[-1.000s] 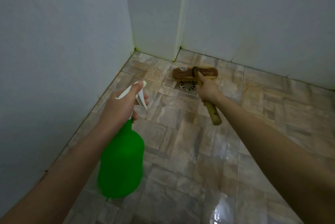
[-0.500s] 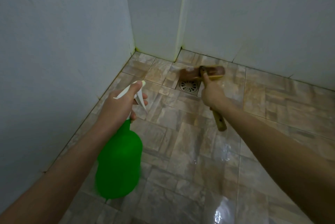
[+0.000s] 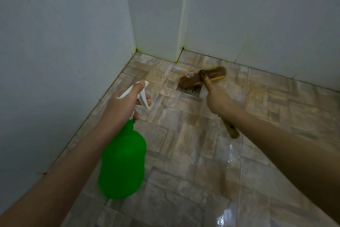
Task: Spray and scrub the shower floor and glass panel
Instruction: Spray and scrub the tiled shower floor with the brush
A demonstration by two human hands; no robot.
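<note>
Nearest the camera, two bare forearms (image 3: 55, 180) reached forward from the bottom corners. Between them the floor (image 3: 185, 155), laid in brown and grey stone-pattern tiles, was wet and shining, with a bright glare (image 3: 223, 215) low and right of centre.

The green spray bottle (image 3: 122, 164) hung above the floor at lower left. It was tilted, with its base toward the camera and its outline slightly blurred. The left hand (image 3: 122, 106) gripped the bottle's neck. One digit lay along the top of the white spray head (image 3: 128, 92) and the other fingers curled under toward the white trigger (image 3: 144, 100). The nozzle pointed toward the far left corner of the floor. Could not tell whether the trigger was squeezed.

Farther out, right of centre, the right hand (image 3: 216, 99) was closed round the wooden handle (image 3: 232, 132) of the brush (image 3: 213, 73). One finger stretched along the handle toward the head, and the butt end stuck out behind the wrist. The brush head sat on the floor, set crosswise with its right end slanted up. It overlapped the far edge of the round metal drain (image 3: 191, 90). A small pale label (image 3: 189, 74) showed on the head's left half.

Farthest off were plain white walls (image 3: 55, 43) at left and at the back. A white boxed column (image 3: 156, 15) stood in the corner, with yellowish staining (image 3: 137, 49) along its base joints.
</note>
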